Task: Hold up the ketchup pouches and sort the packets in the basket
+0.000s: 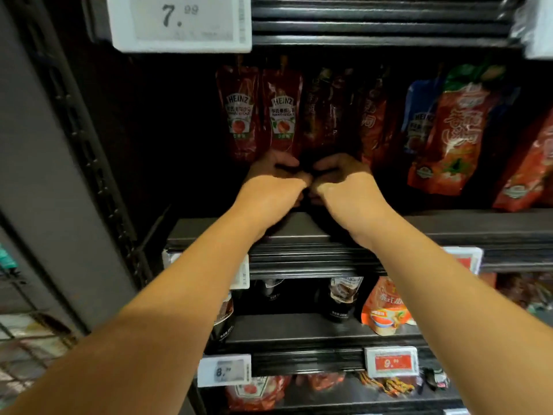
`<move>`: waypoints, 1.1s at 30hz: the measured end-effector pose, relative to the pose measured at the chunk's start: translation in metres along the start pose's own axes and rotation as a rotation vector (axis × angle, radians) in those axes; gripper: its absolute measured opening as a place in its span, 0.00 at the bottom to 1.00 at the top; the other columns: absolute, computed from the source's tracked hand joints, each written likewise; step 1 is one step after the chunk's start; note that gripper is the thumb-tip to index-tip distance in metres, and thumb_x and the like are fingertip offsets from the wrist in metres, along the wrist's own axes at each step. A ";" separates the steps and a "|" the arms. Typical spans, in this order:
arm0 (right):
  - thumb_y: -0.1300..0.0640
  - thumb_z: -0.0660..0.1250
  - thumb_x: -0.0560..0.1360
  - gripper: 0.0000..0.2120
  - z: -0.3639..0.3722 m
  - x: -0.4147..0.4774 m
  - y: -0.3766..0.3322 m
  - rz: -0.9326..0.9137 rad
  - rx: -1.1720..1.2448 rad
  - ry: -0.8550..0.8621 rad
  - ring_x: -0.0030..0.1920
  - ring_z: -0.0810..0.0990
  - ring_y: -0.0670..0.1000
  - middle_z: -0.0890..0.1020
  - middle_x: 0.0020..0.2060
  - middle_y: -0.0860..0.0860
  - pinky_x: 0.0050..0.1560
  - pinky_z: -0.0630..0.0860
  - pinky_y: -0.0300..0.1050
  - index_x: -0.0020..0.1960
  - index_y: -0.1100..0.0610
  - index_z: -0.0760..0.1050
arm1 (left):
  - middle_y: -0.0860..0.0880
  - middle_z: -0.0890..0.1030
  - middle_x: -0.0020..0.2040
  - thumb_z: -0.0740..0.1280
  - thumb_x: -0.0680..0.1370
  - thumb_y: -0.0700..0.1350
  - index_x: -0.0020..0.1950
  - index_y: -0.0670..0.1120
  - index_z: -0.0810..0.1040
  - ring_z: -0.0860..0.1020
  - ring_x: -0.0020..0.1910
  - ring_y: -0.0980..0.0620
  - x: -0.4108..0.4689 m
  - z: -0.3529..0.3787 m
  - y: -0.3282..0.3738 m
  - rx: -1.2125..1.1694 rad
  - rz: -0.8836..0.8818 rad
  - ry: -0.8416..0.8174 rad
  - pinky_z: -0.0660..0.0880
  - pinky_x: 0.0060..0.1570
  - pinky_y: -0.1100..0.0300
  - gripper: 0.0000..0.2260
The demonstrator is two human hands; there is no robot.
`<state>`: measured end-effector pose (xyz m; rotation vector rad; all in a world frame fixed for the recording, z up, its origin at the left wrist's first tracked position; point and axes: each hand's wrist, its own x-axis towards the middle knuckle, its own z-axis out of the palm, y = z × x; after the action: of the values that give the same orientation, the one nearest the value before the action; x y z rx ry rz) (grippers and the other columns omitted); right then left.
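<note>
Reaching: both bare forearms stretch up into a dark store shelf, the hands meeting at the foot of a dim pouch.
Left hand (pixel 273 178): fingers curled inward, the fingertips lost in shadow at the lower edge of the dark red pouch (pixel 326 115); it seems to pinch that edge, though the contact itself is hard to make out.
Right hand (pixel 344 178): fingers curled the same way, knuckles toward the camera, thumb side almost touching the left hand; its grip on the pouch bottom is equally shadowed.
Dark red pouch: stands upright on the shelf board (pixel 449 226) just right of the two Heinz ketchup pouches (pixel 260 115); glossy soft film, print unreadable in the dark, base hidden behind the hands.
Heinz ketchup pouches: flat, shiny red, white label with a tomato picture, tops tapering to a spout.
Orange tomato-sauce pouch (pixel 454 136): leans to the right, crinkled foil catching light; a blue-topped pouch behind it is mostly covered.
Price tag above (pixel 179 22): white plastic frame, grey display reading 7.99, top cut off by the frame edge.
Lower price tags: one grey tag (pixel 224 371) reads 8.99; a red one (pixel 392 362) sits to its right.
Lower shelves: black bottles and an orange packet (pixel 386 307), partly hidden by the forearms and blurred.
</note>
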<state>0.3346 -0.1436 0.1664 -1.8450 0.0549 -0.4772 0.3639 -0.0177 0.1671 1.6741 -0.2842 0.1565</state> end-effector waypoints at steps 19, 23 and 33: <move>0.65 0.70 0.74 0.10 -0.135 -0.253 0.068 -0.065 0.149 0.326 0.43 0.81 0.51 0.82 0.38 0.47 0.47 0.79 0.63 0.53 0.56 0.74 | 0.52 0.80 0.42 0.71 0.73 0.43 0.51 0.52 0.76 0.80 0.40 0.55 -0.222 0.103 -0.032 -0.273 0.086 -0.486 0.76 0.41 0.65 0.10; 0.64 0.69 0.73 0.10 -0.181 -0.298 0.104 0.088 0.139 0.417 0.42 0.80 0.47 0.82 0.37 0.44 0.49 0.78 0.64 0.52 0.53 0.74 | 0.50 0.81 0.43 0.72 0.69 0.47 0.51 0.52 0.76 0.80 0.40 0.52 -0.259 0.155 -0.051 -0.250 -0.027 -0.580 0.76 0.41 0.63 0.12; 0.62 0.69 0.73 0.10 -0.310 -0.402 0.152 0.383 0.099 0.648 0.42 0.78 0.48 0.82 0.39 0.46 0.45 0.78 0.64 0.51 0.49 0.76 | 0.49 0.81 0.45 0.72 0.71 0.49 0.53 0.52 0.78 0.79 0.44 0.51 -0.349 0.302 -0.062 -0.276 -0.294 -0.828 0.77 0.44 0.60 0.12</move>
<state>-0.1118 -0.3637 -0.0157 -1.4697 0.7917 -0.7681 0.0274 -0.2775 -0.0230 1.4095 -0.6360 -0.7813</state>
